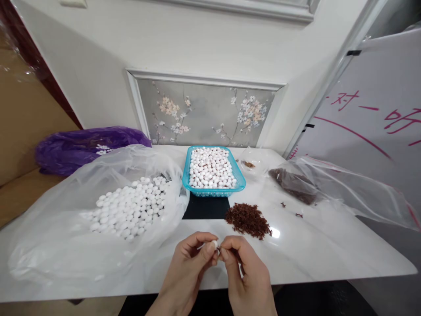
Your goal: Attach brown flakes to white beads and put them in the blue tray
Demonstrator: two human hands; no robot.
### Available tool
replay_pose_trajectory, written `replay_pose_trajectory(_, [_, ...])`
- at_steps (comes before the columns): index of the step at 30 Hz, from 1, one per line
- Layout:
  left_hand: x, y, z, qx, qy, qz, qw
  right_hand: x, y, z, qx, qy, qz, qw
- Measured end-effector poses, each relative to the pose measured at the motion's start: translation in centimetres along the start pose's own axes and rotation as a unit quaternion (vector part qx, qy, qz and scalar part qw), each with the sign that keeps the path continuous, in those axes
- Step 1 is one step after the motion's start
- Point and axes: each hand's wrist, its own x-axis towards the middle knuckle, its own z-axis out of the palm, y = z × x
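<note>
Near the table's front edge my left hand (194, 263) pinches a small white ball (215, 244) between thumb and fingertips. My right hand (245, 267) meets it there, its thumb and forefinger closed on a tiny dark brown piece (218, 249) against the ball. The fingertips hide most of that piece. Just beyond my right hand lies a heap of small reddish-brown pieces (249, 220). Behind it stands a turquoise basket (213, 192) filled with white balls marked with brown specks. To the left, a clear plastic bag (66, 237) lies spread with many plain white balls (131, 208) in it.
A purple bag (66, 151) with white bits sits at the back left by cardboard. At the right lies a zip bag (348, 184) of brown pieces; a few loose ones (299, 215) are nearby. A black mat (205, 208) lies under the basket. A whiteboard (378, 96) leans at the right.
</note>
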Motion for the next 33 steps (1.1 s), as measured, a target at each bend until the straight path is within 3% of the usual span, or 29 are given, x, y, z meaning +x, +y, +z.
replay_pose_trajectory(5, [0.10,0.09,-0.03,-0.012,0.007,-0.009,1.000,0.04,-0.04,0.06,-0.016,0.020,-0.016,1.000])
replay_pose_trajectory(14, [0.14,-0.04,-0.18,-0.001,0.016,-0.004,1.000,0.09,-0.10,-0.27,-0.015,-0.013,0.016,1.000])
replay_pose_trajectory(33, [0.25,-0.24,-0.31,-0.010,0.013,0.011,1.000,0.30,0.14,0.24,-0.029,-0.014,-0.015,0.999])
